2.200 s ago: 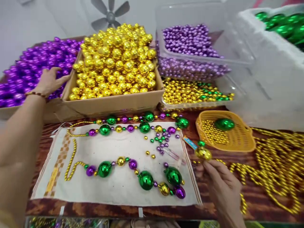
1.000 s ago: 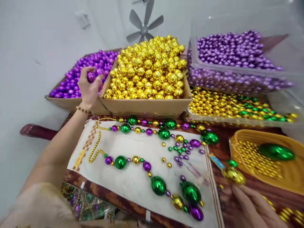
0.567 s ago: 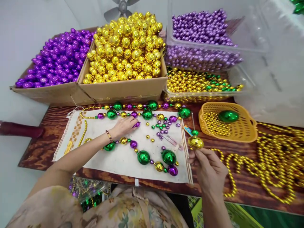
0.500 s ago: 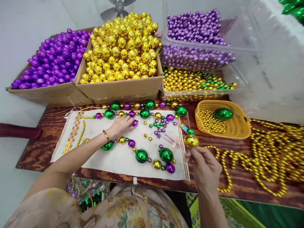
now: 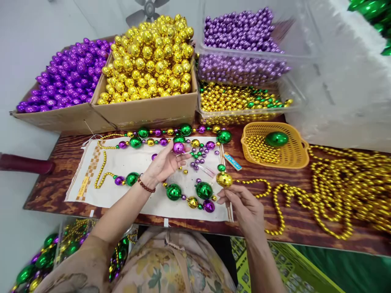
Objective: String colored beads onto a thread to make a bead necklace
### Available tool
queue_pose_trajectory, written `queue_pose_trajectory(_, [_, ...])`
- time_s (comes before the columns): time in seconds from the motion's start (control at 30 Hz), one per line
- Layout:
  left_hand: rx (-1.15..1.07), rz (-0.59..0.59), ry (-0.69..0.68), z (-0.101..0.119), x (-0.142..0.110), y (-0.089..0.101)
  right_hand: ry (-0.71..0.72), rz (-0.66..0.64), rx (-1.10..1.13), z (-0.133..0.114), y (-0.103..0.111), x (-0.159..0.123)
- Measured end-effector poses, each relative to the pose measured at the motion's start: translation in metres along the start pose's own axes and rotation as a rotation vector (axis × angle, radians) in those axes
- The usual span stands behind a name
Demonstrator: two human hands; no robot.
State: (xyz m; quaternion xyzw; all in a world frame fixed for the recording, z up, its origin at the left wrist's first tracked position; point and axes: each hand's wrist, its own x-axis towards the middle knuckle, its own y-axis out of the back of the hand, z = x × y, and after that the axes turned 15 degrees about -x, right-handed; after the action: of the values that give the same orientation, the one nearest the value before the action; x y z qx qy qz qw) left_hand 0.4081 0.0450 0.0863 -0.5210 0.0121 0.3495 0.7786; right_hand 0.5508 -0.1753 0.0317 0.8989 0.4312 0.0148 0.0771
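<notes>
My left hand (image 5: 163, 166) is raised over the white cloth (image 5: 122, 199), palm turned up, pinching a shiny purple bead (image 5: 179, 148) between thumb and fingers. At the cloth's right edge, my right hand (image 5: 246, 205) grips just below a large gold bead (image 5: 224, 179). A smaller green bead (image 5: 221, 167) sits right above that gold one; whatever runs through them is too thin to make out. Loose small purple and green beads (image 5: 198, 156) lie between the hands. A strung row with a large green bead (image 5: 174, 191) crosses the cloth below my left hand.
Cardboard boxes of purple beads (image 5: 67, 77) and gold beads (image 5: 149, 61) stand at the back. Clear bins with small purple beads (image 5: 238, 32) are beside them. An orange basket (image 5: 275, 160) and gold bead strands (image 5: 336, 195) lie on the right.
My left hand has lifted off the cloth and moved right, turning palm up with the purple bead. My right hand still holds the gold bead; the view has shifted slightly.
</notes>
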Motion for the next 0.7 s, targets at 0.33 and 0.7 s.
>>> queue_pose_trajectory(0.33, [0.079, -0.048, 0.007, -0.031, 0.005, -0.017, 0.048, 0.000, -0.079, 0.011, 0.006, -0.009])
queue_pose_trajectory(0.7, [0.164, -0.103, -0.135, -0.043, 0.014, -0.031, 0.076, 0.032, -0.100, 0.013, 0.015, -0.014])
